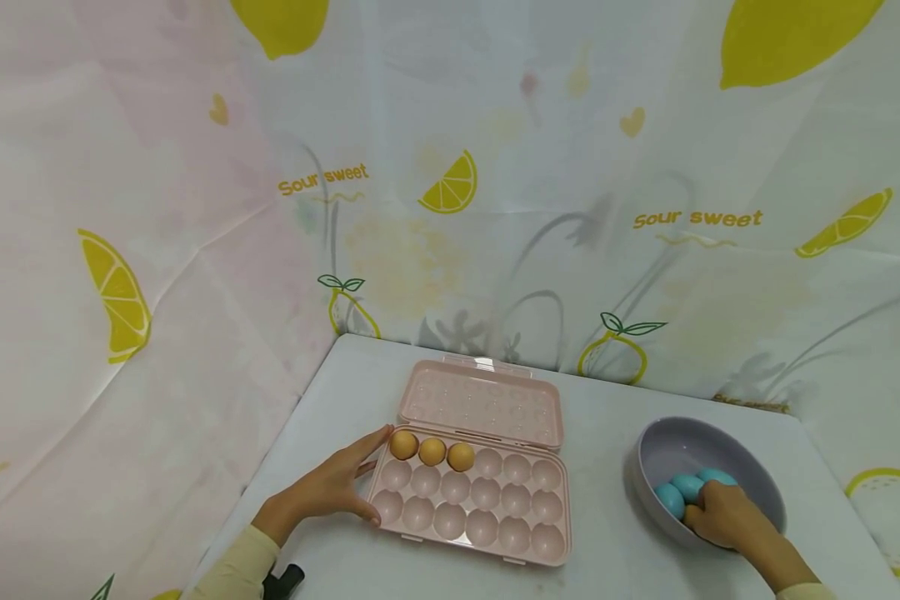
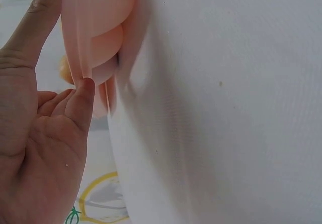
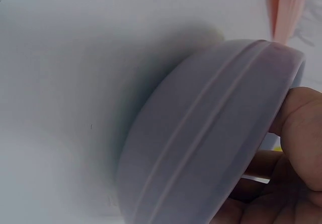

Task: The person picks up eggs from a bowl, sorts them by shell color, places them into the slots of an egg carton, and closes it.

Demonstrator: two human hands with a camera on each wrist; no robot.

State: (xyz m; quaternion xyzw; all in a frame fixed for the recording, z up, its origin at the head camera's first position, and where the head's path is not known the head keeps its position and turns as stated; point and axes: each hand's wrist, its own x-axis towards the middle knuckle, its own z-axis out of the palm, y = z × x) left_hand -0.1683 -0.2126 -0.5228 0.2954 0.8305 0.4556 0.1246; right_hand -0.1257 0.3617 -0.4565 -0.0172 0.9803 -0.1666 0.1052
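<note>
A pink plastic egg box lies with its lid folded back. Three yellow-brown eggs fill the left end of its back row. My left hand holds the box's left end, fingers at the back corner and thumb at the front; fingers and thumb meet the rim in the left wrist view. My right hand reaches into a grey-purple bowl, its curled fingers at a yellow-brown egg mostly hidden beneath them. Blue eggs lie beside it. The bowl's side blocks the fingertips in the right wrist view.
The white tabletop carries the box left of the bowl. Lemon-printed cloth hangs behind and at the sides. A woven brown edge shows at the table's back right, and a black object near my left sleeve.
</note>
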